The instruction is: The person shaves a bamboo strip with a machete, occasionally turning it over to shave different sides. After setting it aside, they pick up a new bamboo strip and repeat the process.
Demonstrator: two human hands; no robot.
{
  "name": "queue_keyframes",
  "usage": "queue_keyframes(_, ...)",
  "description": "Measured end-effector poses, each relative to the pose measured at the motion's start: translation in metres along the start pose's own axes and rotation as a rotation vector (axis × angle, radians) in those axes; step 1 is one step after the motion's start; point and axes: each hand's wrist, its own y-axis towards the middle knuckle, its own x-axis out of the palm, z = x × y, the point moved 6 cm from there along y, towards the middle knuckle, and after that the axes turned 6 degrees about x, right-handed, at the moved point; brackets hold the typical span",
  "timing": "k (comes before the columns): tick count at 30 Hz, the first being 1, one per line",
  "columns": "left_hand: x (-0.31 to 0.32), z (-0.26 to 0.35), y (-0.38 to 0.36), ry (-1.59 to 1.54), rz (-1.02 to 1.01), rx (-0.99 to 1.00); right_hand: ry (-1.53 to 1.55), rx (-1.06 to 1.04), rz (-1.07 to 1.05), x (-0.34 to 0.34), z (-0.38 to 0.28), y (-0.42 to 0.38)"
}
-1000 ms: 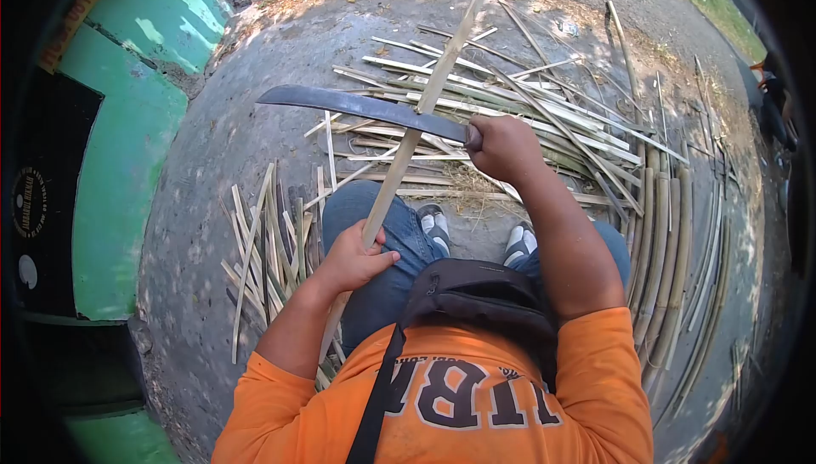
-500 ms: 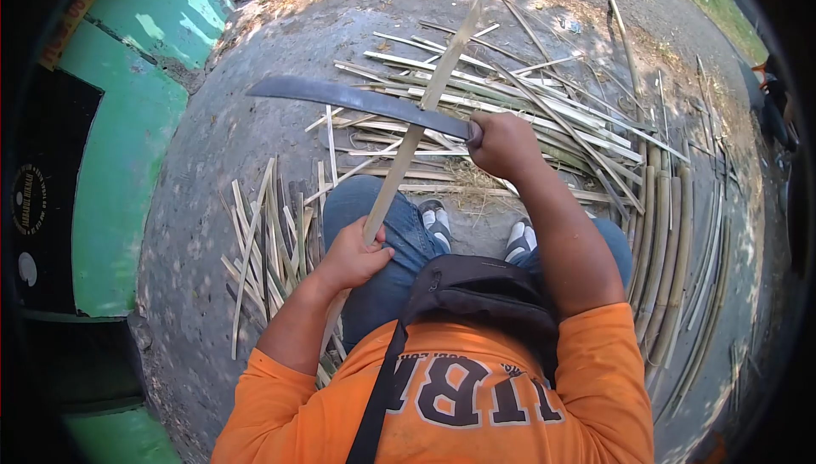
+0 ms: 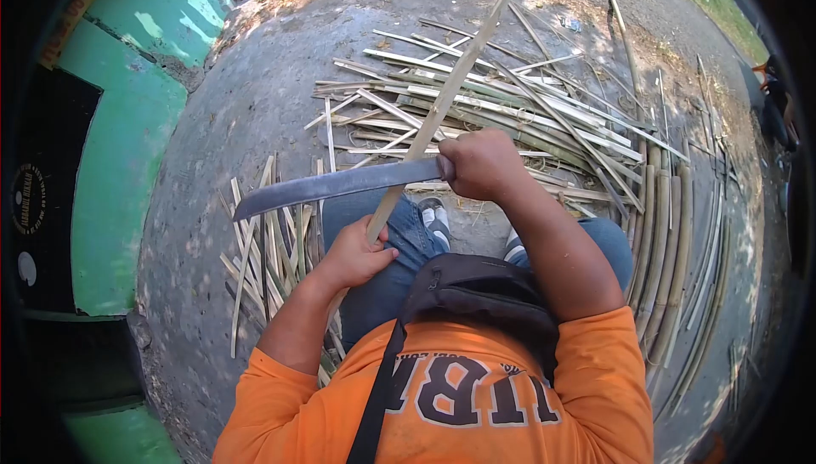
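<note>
Bamboo strip (image 3: 442, 103) slants up-right; machete (image 3: 331, 186) crosses leftward.

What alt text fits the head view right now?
Seated person in an orange shirt holds a bamboo strip in the left hand and lays a machete, gripped in the right hand, across it. Split bamboo litters the ground.

Both hands (image 3: 357, 253) (image 3: 478, 163) clenched, forearms outstretched
</note>
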Motion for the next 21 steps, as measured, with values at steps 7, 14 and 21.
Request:
queue_keyframes(7,-0.001,-0.003,0.005,-0.087,0.0,0.012,0.058,0.268,0.124,-0.014,0.056,0.005)
queue_keyframes(14,0.003,-0.002,0.003,-0.088,0.007,0.054,-0.001,0.009,0.062,-0.014,0.007,-0.005)
queue_keyframes(21,0.004,0.0,0.001,-0.06,-0.019,0.007,-0.06,0.101,0.147,-0.016,0.046,0.007)
